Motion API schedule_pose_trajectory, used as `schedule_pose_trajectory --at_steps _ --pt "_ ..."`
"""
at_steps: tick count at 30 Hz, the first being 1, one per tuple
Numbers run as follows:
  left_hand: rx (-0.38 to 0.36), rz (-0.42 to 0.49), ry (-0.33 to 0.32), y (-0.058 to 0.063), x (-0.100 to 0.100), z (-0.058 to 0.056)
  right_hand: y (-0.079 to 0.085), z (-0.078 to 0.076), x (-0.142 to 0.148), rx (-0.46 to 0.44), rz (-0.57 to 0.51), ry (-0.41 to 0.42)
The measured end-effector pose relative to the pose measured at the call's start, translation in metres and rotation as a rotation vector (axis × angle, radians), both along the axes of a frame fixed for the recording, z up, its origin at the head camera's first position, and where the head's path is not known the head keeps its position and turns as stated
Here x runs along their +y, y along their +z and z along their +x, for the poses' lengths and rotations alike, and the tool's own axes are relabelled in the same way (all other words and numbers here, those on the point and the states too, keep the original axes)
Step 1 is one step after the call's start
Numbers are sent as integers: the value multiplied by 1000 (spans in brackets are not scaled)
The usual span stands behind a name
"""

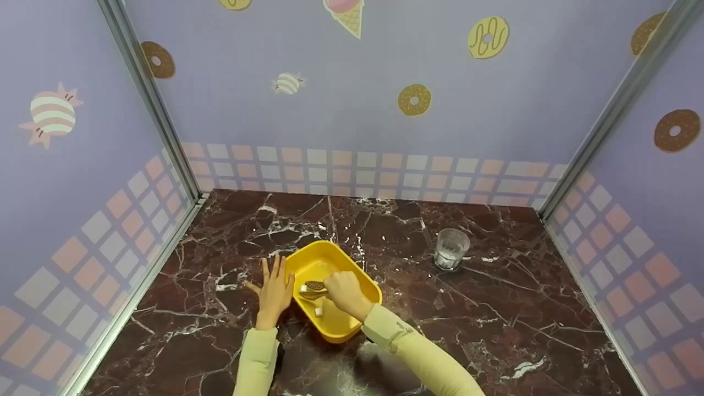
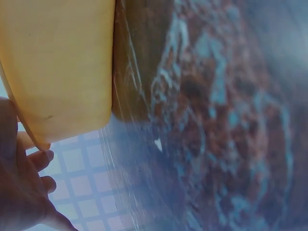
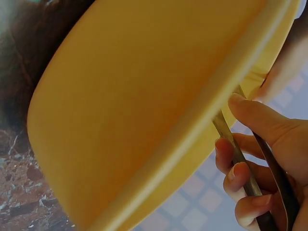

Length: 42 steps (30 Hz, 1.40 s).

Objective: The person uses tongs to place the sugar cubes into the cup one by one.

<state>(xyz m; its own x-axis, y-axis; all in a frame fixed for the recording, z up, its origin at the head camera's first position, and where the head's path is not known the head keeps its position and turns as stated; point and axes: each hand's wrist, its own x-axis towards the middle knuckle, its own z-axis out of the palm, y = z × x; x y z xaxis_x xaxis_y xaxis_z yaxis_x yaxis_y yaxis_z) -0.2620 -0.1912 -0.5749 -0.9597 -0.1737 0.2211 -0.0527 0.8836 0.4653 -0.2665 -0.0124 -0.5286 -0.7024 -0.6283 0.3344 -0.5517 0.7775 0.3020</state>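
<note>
My right hand (image 1: 347, 294) reaches over a yellow plastic basin (image 1: 324, 247) and grips a pair of metal tongs (image 3: 238, 156) between thumb and fingers. Inside the basin are the tongs' patterned oval heads, apart, with a small white cube (image 1: 303, 288) at their tips; I cannot tell if they pinch it. Another white cube (image 1: 319, 312) lies on the basin floor, nearer me. My left hand (image 1: 273, 291) rests against the basin's left rim with its fingers spread. In the left wrist view, the fingertips show right beside the basin's yellow wall (image 2: 57, 67).
A clear drinking glass (image 1: 452, 248) stands to the right of the basin, with something whitish at its bottom. White flecks and veins mark the dark marbled tabletop (image 1: 528, 308). Patterned panels (image 1: 352, 121) with metal posts enclose the table at the back and both sides.
</note>
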Motion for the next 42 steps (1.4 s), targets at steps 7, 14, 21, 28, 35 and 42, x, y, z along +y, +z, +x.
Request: schedule_pose_trajectory --at_steps 7,14,21,28,35,42 --pt "-6 6 0 0 0 0 -3 0 -3 40 28 -4" --pt "-5 13 1 -1 -1 0 -2 1 -1 23 19 2" --pt "-20 15 9 0 -1 0 1 2 2 17 5 2" --pt "-38 15 6 -1 -1 0 4 3 6 5 -8 4" --pt "-54 24 6 0 -2 0 11 4 15 13 -76 38" --pt "-59 28 -1 0 -2 0 21 5 30 -29 -116 25"
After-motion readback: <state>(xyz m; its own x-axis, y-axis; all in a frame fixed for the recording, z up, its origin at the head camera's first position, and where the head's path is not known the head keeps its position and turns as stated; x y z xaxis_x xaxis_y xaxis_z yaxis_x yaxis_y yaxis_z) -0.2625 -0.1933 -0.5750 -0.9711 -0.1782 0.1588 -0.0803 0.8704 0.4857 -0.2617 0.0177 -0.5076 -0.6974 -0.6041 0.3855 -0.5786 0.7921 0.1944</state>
